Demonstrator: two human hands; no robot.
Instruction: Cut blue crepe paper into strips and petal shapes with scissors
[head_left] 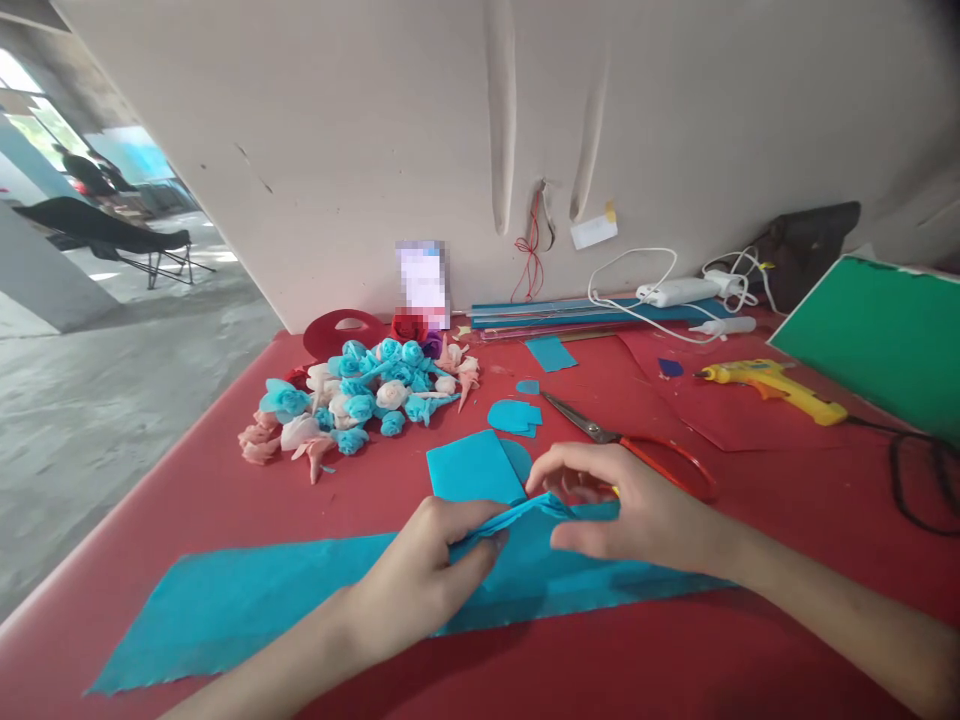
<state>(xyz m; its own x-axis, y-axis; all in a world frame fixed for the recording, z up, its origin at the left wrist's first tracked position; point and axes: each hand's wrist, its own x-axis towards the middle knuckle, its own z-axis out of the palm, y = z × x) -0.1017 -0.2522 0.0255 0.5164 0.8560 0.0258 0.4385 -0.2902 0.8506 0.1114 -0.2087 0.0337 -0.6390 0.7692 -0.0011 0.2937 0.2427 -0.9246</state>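
Note:
A long strip of blue crepe paper (pixel 247 600) lies across the front of the table. My left hand (pixel 431 570) pinches a folded, gathered edge of it between thumb and fingers. Just to the right, my right hand (pixel 622 500) hovers over the raised fold with thumb and fingers apart; whether a fingertip touches the paper I cannot tell. A folded blue paper piece (pixel 472 468) lies behind my hands, and small cut blue pieces (pixel 512 416) lie beyond it. Red-handled scissors (pixel 600 430) rest behind my right hand, which partly covers them.
Blue, white and pink paper roses (pixel 360 400) are heaped at the back left. A yellow glue gun (pixel 780 388) lies at the right, its black cord (pixel 904 480) trailing off. A green board (pixel 885 340) leans there. A white power strip (pixel 679 290) with cables lies along the wall.

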